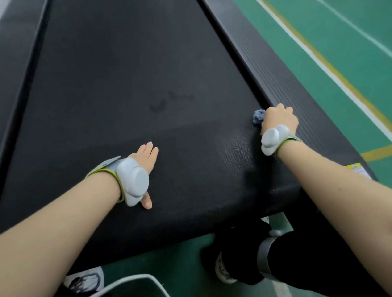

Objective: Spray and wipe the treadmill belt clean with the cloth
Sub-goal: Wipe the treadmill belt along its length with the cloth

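Head view: The black treadmill belt fills most of the picture and runs away toward 12 o'clock. The left hand lies flat on the belt near the middle. Its fingers are straight and close together, and the thumb sticks out to the side. It holds nothing and looks like it is there to lean on.

The right hand is at 3 o'clock from the left hand, at the belt's right edge, touching the ribbed side rail. Its fingers are curled round a small blue cloth, which is bunched up and pressed on the belt.

A few dark wet marks sit at 1 o'clock from the left hand, so some spray seems to be on the belt already. No spray bottle shows. The wiping looks like it is just at the near end. The marks are not wiped yet, and the long far part of the belt looks dull and grey, so most of the wiping seems left to do.

The green floor lies at the right.
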Demonstrator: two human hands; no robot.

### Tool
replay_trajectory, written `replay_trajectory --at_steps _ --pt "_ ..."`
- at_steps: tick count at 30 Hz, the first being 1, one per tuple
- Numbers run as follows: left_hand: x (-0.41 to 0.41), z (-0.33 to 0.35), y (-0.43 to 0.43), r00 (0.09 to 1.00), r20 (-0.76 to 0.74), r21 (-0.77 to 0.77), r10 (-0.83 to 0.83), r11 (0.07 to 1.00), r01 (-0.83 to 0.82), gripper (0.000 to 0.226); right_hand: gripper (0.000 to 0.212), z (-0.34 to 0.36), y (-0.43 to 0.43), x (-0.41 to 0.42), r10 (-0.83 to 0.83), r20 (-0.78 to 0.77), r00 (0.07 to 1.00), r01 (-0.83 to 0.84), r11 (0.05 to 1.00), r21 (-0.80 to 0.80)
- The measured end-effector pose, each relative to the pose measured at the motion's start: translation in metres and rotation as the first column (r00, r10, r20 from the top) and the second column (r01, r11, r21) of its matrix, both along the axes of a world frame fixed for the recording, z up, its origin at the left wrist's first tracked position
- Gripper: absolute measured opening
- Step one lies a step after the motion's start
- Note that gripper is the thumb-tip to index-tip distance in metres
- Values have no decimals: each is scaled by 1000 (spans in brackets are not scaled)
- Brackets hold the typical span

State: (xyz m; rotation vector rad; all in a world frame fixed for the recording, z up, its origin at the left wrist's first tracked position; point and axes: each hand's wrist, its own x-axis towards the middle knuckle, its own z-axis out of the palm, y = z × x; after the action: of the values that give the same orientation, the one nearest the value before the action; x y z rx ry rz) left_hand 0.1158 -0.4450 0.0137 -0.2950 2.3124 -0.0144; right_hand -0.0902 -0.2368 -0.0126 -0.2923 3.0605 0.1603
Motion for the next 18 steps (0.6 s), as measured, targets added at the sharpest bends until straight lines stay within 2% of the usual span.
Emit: replay_trajectory --at_steps 4,10,13,18 --pt "6 2 -4 1000 -30 31 -2 1000 3 132 21 -4 26 28 -30 20 999 29 998 54" --pt "35 8 -8 997 -69 40 46 998 -44 117 23 0 62 79 -77 22 997 74 991 111" --pt "46 12 -16 996 -69 11 55 998 -54 115 26 3 66 91 -138 38 990 135 989 65" --pt "64 25 -34 993 -90 -35 78 996 -81 113 31 9 47 112 -289 95 953 300 945 -132"
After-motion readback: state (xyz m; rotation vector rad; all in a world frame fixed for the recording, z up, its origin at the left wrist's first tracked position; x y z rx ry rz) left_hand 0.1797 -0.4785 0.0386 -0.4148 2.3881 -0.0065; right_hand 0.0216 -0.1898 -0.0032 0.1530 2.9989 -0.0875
